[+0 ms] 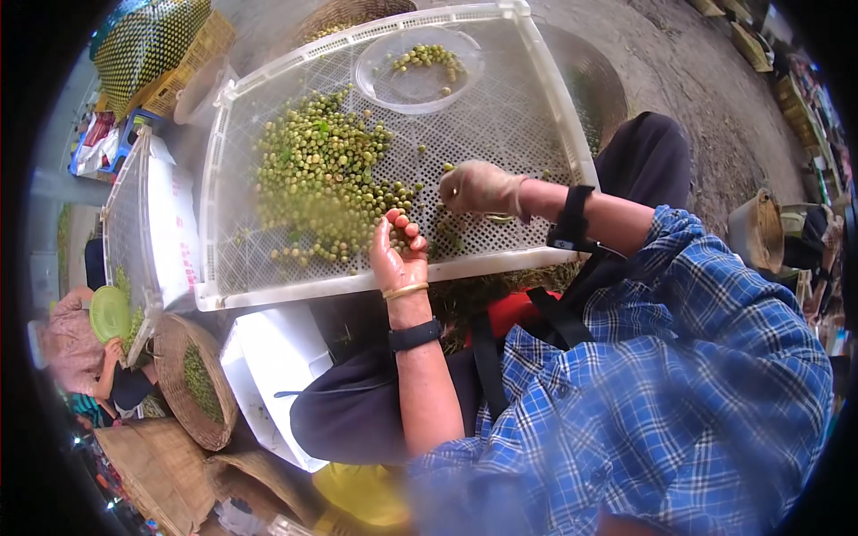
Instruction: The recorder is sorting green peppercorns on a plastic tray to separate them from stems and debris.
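Observation:
A white plastic mesh tray (209, 201) lies before me, with a heap of small round green fruits (322, 147) spread over its left half. My bare left hand (400, 253) is at the near edge, palm up with fingers curled beside the heap. Whether any fruit is inside its fingers cannot be made out. To its right, my right hand (477, 189), in a pale thin glove, hovers low over the mesh with fingers bent inward; its fingertips are hidden. Toward the tray's far side, a clear plastic bowl (405, 84) holds some paler, yellowish fruits (436, 59).
A white box (268, 375) stands by my left knee. Beyond it is a woven basket (164, 375) of green fruits. At far left, another person (74, 342) holds a green plastic basket (109, 313) beside a second mesh tray (127, 194). A bucket (744, 231) stands at right.

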`<action>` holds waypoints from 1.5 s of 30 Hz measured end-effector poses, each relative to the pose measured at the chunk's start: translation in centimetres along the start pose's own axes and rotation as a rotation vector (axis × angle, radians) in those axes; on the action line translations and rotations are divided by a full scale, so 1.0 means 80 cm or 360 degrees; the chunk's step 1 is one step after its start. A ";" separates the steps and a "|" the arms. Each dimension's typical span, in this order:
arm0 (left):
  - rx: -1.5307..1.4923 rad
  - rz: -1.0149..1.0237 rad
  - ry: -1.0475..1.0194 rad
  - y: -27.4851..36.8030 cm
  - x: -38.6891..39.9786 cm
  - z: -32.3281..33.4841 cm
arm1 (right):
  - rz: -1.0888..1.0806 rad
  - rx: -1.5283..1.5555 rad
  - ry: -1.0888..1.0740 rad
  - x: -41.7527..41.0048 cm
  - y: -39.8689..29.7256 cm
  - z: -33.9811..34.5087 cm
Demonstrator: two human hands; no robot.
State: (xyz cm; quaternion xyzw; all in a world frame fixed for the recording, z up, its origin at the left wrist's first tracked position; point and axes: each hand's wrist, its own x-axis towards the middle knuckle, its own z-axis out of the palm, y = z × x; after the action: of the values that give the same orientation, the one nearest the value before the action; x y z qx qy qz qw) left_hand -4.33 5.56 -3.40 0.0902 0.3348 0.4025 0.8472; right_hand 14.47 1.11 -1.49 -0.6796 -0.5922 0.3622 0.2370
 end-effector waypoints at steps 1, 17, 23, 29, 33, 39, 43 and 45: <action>-0.0015 0.0002 0.0032 -0.002 0.001 0.002 | 0.0273 0.0585 -0.0135 0.002 0.005 -0.010; -0.0300 -0.0194 -0.0338 -0.004 0.014 -0.018 | -0.0307 -0.0872 -0.0051 0.020 -0.015 -0.010; -0.0322 -0.0188 -0.0313 -0.001 0.006 -0.006 | -0.0445 -0.1089 0.0049 0.020 -0.011 0.019; -0.0298 -0.0178 -0.0342 0.001 0.001 0.001 | -0.0440 -0.0989 0.0052 0.023 -0.007 0.016; -0.0290 -0.0173 -0.0344 0.000 0.001 0.003 | -0.0218 -0.0857 -0.0027 0.025 -0.012 0.007; -0.0174 -0.0159 -0.0262 0.002 0.002 -0.009 | 0.0003 0.0516 -0.0043 0.028 -0.016 -0.010; -0.0187 -0.0256 -0.0254 -0.011 0.014 -0.010 | -0.0099 0.1001 -0.0161 0.005 -0.049 -0.017; -0.0134 -0.0243 -0.0348 -0.012 0.016 -0.009 | -0.0367 0.0708 -0.0129 0.007 -0.057 -0.011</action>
State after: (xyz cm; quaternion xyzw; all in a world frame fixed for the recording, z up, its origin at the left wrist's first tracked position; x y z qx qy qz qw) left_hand -3.59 5.80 -5.00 0.0722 0.2293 0.3384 0.9098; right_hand 12.28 2.58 2.39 -0.5236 -0.5807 0.4811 0.3965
